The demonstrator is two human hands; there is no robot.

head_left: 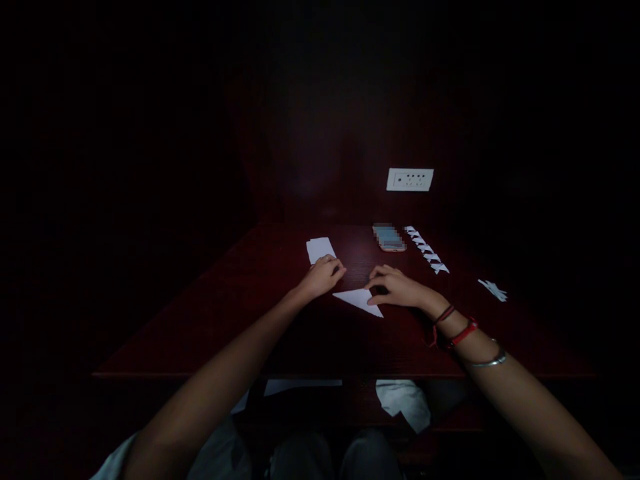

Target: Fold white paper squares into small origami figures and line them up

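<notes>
A folded white paper triangle (357, 301) lies on the dark red table, its long point toward the left. My right hand (396, 287) is over its right end, thumb and fingers apart, the thumb touching the paper. My left hand (325, 275) rests just beyond the triangle's left tip, its fingers curled together with nothing visible in them. Right behind the left hand lies a small stack of white paper sheets (319, 249), its near edge partly covered by the fingers.
A phone (390, 238) with a blurred screen lies at the back. Right of it runs a row of folded paper pieces (425, 250); thin paper strips (493, 290) lie farther right. A socket panel (410, 179) is on the wall. Below the tabletop (225, 333), a shelf holds crumpled white material (403, 400).
</notes>
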